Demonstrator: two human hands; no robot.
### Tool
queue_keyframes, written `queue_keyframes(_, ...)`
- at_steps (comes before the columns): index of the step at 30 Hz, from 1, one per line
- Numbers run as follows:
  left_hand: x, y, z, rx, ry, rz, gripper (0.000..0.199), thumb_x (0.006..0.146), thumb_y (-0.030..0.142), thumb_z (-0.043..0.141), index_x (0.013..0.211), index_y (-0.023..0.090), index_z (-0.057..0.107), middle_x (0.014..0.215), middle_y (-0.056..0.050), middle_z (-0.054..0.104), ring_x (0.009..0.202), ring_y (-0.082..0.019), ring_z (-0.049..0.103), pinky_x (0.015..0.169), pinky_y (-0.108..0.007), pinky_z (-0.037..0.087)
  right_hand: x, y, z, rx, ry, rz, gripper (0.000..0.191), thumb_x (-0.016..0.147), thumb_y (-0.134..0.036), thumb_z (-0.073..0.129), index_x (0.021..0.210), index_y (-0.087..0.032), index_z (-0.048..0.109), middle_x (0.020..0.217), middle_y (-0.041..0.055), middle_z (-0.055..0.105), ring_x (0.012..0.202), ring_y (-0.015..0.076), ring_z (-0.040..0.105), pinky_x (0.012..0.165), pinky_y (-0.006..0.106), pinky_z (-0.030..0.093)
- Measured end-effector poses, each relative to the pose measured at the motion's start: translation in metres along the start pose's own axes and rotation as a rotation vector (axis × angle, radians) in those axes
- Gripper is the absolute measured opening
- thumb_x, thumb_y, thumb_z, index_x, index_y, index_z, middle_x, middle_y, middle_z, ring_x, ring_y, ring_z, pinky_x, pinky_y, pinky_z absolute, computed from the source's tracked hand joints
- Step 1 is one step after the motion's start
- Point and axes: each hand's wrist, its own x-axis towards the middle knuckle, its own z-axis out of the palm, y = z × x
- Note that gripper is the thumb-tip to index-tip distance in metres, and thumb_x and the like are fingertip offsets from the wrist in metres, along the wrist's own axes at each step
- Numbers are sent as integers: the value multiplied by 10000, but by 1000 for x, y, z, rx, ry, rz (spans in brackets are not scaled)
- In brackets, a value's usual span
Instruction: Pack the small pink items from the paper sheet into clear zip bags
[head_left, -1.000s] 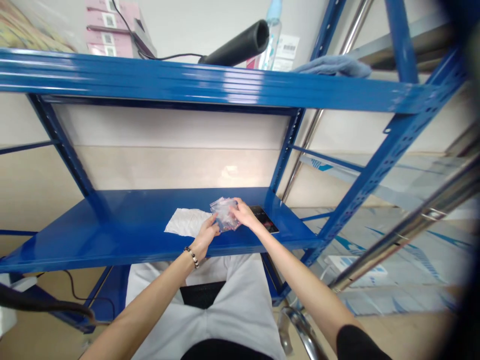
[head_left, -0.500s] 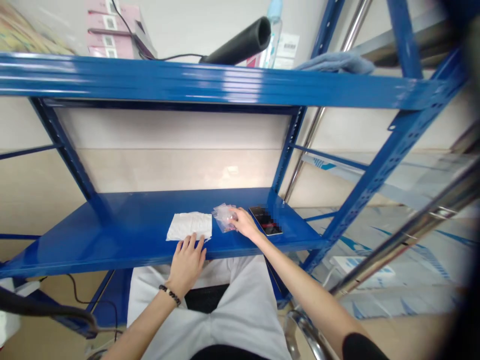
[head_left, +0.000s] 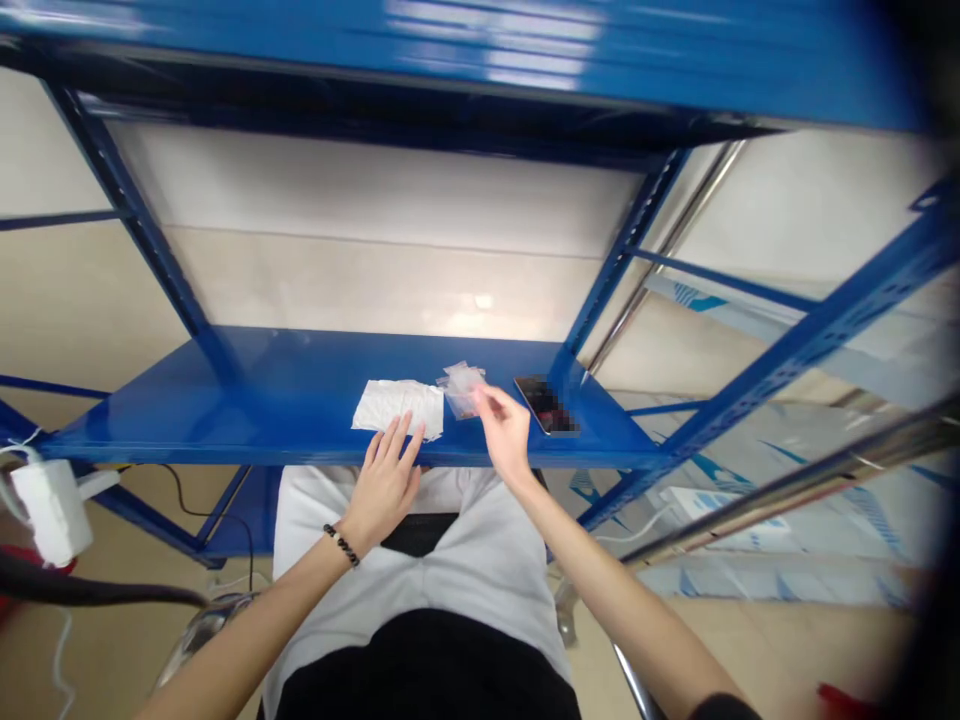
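Both forearms are extended forward; the left hand is held palm down, fingers spread, the right hand with fingertips pinched.

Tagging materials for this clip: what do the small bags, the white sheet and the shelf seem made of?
Bags: thin clear plastic, glossy; see-through.
Sheet: matte, wrinkled; paper or thin plastic, unclear.
Shelf: probably painted metal, glossy blue; it shows smooth reflections.
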Motion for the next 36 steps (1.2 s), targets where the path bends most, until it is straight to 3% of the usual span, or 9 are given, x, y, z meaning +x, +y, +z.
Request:
queue_keyframes(4,-8,9,-17,-415,60,-103,496,997,262,359,1490,215,351,1447,-126,470,1326,-251,427,1090,-416,333,-53,-26,21,346,-147,403,301,863,-465,616,1025,-220,679,861,50,707,679,179,644,602,291,503)
queue_keyframes(7,-15,5,-19,-743,44,-304,388,1002,361,379,1259,178,606,1070,-96,674,999,-213,611,913,-345,453,-80,-23,26,476,-167,617,333,831,-522,633,965,-218,650,616,-22,574,506,135,545,471,250,440)
queue_keyframes(11,-19,-3,-9,-1064,-60,-461,402,926,473,523,831,128,707,725,-47,647,674,-157,575,635,-266,453,-95,-12,27,465,-183,717,348,802,-549,658,893,-222,585,571,-56,483,453,108,477,396,212,369)
queue_keyframes(15,-19,-3,-5,-1217,-86,-527,299,833,425,678,818,128,713,707,-24,642,610,-118,529,599,-242,424,-97,-12,29,417,-257,679,335,816,-547,643,878,-232,546,549,-69,444,445,109,462,394,210,383)
queue_keyframes(22,-19,-10,-3,-1422,-181,-667,244,775,350,753,832,114,727,754,-49,660,656,-110,535,632,-231,411,-90,2,36,291,-363,634,295,832,-510,623,890,-233,539,518,-75,424,422,108,417,376,207,355)
queue_keyframes(27,-21,-13,1,-1469,-200,-680,245,754,352,775,786,116,716,699,-30,636,633,-101,520,638,-233,395,-89,3,29,136,-475,485,258,904,-488,539,980,-243,552,568,-48,492,449,124,456,401,222,362)
queue_keyframes(30,-19,-15,-2,-1505,-184,-638,264,763,367,767,744,116,688,680,-22,612,633,-104,517,645,-241,395,-87,-6,22,-20,-392,276,259,923,-426,533,1108,-247,561,863,34,607,744,184,598,603,286,495)
queue_keyframes(33,-17,-17,-7,-1468,-167,-587,269,777,368,754,734,116,670,675,-25,598,639,-113,516,639,-246,396,-86,-15,18,-187,-297,13,221,930,-355,542,1112,-238,590,1084,88,592,1043,242,557,898,388,465)
queue_keyframes(36,-17,-17,-9,-1415,-168,-560,257,771,362,757,764,115,685,675,-18,589,625,-109,501,608,-239,384,-92,-22,19,-212,-379,-62,151,949,-324,519,1009,-232,623,1015,79,595,990,232,559,898,380,447)
